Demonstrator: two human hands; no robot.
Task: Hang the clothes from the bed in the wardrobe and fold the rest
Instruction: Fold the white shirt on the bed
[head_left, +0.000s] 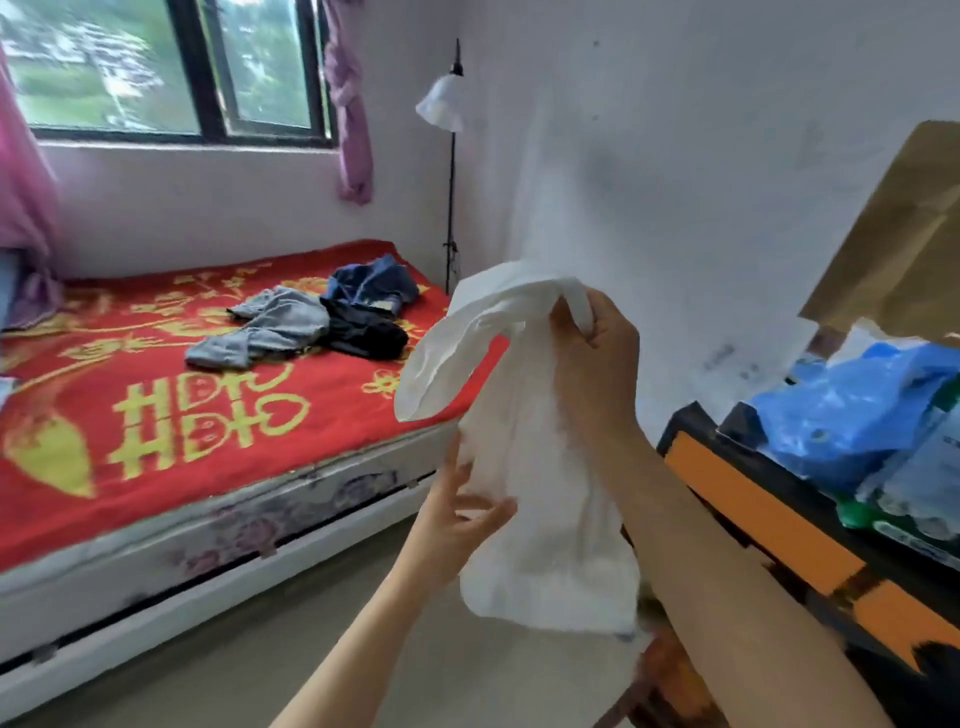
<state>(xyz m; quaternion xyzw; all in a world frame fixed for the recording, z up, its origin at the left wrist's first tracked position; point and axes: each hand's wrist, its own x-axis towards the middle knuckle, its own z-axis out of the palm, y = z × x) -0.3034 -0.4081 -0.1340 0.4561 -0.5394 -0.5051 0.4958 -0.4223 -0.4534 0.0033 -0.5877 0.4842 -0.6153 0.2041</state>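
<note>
A white garment hangs in the air in front of me, beside the bed's foot corner. My right hand grips its top edge, fingers curled round a fold. Lower down, my left hand touches the hanging cloth with spread, fairly straight fingers. On the bed, covered by a red blanket with yellow patterns, lie a grey garment, a blue denim piece and a dark garment in a loose pile. No wardrobe is in view.
A floor lamp stands in the corner past the bed. At right, a black and orange stand carries blue plastic bags and a brown cardboard sheet. Pale bare floor lies between me and the bed.
</note>
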